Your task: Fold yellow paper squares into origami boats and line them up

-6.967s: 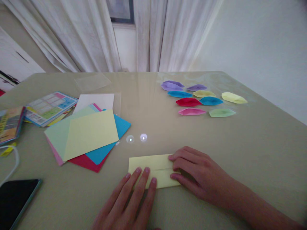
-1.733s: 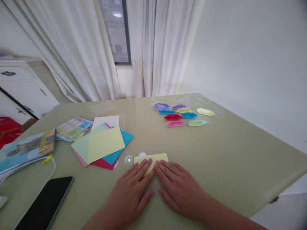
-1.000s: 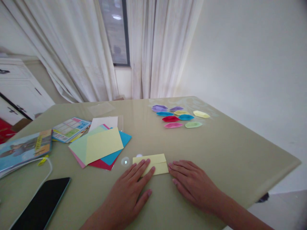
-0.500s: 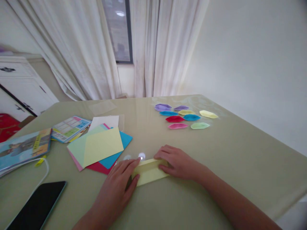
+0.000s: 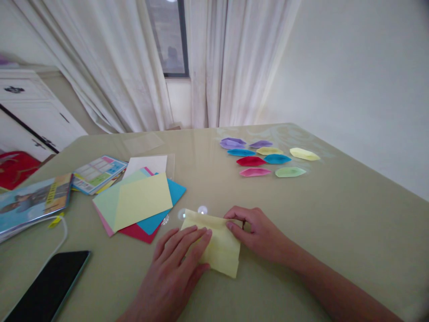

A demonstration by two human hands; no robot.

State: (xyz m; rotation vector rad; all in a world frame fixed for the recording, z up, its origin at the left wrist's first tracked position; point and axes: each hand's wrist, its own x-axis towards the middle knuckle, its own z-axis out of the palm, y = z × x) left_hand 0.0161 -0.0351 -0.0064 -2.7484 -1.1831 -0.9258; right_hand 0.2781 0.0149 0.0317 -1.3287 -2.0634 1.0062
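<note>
At the left edge, the picture book point(image 5: 36, 199) carries a band of yellow lettering on its cover, too blurred to read. The booklet point(image 5: 100, 173) just beyond it is printed in coloured panels (its small type is equally illegible from here).

The pale yellow paper point(image 5: 221, 246) lies creased on the near middle of the table point(image 5: 351, 201), slightly skewed, with its near right corner toward the wearer. The left hand point(image 5: 179, 264) rests palm down over its left part, fingers extended and only slightly apart, their tips on the surface. The right hand point(image 5: 259, 230) pinches the folded far edge by the right corner between thumb and forefinger; its other fingers are curled behind, mostly out of sight.

Half a second ago the paper was a narrow strip with a hand at each end; now it is unfolded into a broader sheet, and the left hand has gone from its end to lying flat over it. The fan of loose coloured sheets point(image 5: 144, 201) to the left keeps its arrangement, as do the folded shapes on the far right, among them a red one point(image 5: 250, 161), a pink one point(image 5: 255, 172) and a light green one point(image 5: 290, 172). The dark-screened phone point(image 5: 53, 281) remains at the near left, the white cable point(image 5: 65, 230) beside it.
</note>
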